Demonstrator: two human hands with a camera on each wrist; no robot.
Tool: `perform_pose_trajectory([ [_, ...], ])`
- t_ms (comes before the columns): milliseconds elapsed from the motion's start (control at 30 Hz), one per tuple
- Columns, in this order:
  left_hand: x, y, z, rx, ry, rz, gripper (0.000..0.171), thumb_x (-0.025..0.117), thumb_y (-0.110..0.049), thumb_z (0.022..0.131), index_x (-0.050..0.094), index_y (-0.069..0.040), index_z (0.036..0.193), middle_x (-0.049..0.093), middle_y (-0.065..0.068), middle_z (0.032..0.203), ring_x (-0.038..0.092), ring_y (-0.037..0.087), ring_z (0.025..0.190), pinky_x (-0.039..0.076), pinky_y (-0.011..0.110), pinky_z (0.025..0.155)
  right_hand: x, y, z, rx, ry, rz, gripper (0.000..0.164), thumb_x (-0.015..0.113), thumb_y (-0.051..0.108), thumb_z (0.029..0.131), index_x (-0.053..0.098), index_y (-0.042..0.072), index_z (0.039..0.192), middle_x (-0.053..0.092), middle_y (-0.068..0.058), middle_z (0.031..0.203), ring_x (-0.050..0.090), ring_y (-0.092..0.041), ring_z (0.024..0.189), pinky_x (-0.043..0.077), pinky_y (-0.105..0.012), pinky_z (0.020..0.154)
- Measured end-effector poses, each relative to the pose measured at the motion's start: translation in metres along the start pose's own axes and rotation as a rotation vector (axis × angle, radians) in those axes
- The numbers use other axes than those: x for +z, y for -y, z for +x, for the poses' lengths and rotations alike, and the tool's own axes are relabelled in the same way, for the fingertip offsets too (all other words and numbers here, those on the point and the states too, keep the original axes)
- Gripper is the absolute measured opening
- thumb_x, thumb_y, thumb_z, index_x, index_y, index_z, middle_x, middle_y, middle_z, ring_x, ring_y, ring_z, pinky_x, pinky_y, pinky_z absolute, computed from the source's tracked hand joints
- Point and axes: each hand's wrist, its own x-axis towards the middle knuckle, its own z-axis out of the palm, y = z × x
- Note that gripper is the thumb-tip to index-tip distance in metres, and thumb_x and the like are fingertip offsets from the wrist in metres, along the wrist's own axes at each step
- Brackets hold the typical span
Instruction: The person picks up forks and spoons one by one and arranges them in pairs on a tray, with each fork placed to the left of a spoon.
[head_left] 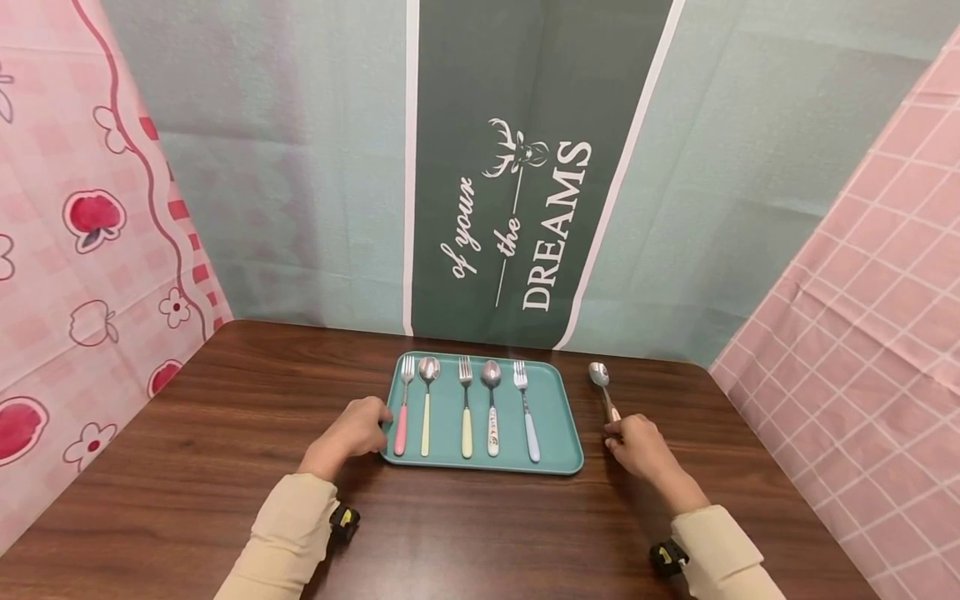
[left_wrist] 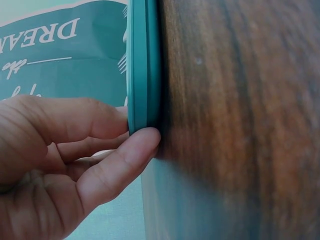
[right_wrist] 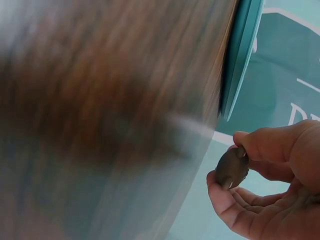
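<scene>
My left hand pinches the left rim of a teal tray, thumb on one side and fingers on the other in the left wrist view. On the tray lie a pink-handled fork, a spoon with a thin yellow-green handle, a yellow-handled fork, a spoon with a patterned white handle and a blue-handled fork. Right of the tray, my right hand holds a metal spoon, bowl pointing away. Its handle end shows between thumb and fingers.
All of this is on a dark wooden table. A green curtain with printed lettering hangs behind it. Pink patterned cloth covers the left side and pink checked cloth the right.
</scene>
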Motion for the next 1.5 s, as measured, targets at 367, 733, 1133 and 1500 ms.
perform_pose_trajectory([
  [367,0.0,0.0,0.0,0.002,-0.01,0.013,0.038,0.055,0.007,0.053,0.065,-0.001,0.088,0.054,0.007,0.073,0.043,0.019,0.062,0.037,0.025,0.05,0.002,0.024,0.0,-0.065,0.012,-0.009,0.018,0.063,0.002,0.071,0.065,-0.004,0.087,0.058,-0.013,0.079,0.051,-0.027,0.076,0.042,-0.038,0.06],
  [733,0.001,0.001,0.001,0.012,-0.014,0.012,0.034,0.055,0.007,0.052,0.065,-0.003,0.083,0.052,0.005,0.07,0.043,0.018,0.06,0.036,0.025,0.05,0.008,0.043,0.003,-0.092,0.002,0.018,0.019,0.064,0.002,0.07,0.065,-0.005,0.087,0.056,-0.012,0.077,0.046,-0.018,0.069,0.04,-0.032,0.057],
  [1133,0.001,0.0,0.001,-0.003,-0.008,0.0,0.032,0.054,0.008,0.053,0.064,-0.002,0.083,0.051,0.006,0.069,0.043,0.017,0.059,0.036,0.025,0.049,0.017,0.06,0.006,-0.071,0.021,0.06,0.021,0.065,0.005,0.072,0.065,-0.006,0.09,0.051,-0.01,0.076,0.042,-0.014,0.063,0.038,-0.025,0.051],
  [1500,0.001,0.0,0.001,0.002,-0.009,-0.004,0.029,0.054,0.008,0.053,0.063,-0.002,0.079,0.05,0.006,0.066,0.041,0.017,0.057,0.035,0.025,0.048,0.023,0.068,0.009,-0.034,0.089,0.064,0.021,0.065,0.007,0.073,0.065,-0.004,0.091,0.049,-0.008,0.075,0.04,-0.014,0.061,0.036,-0.023,0.047],
])
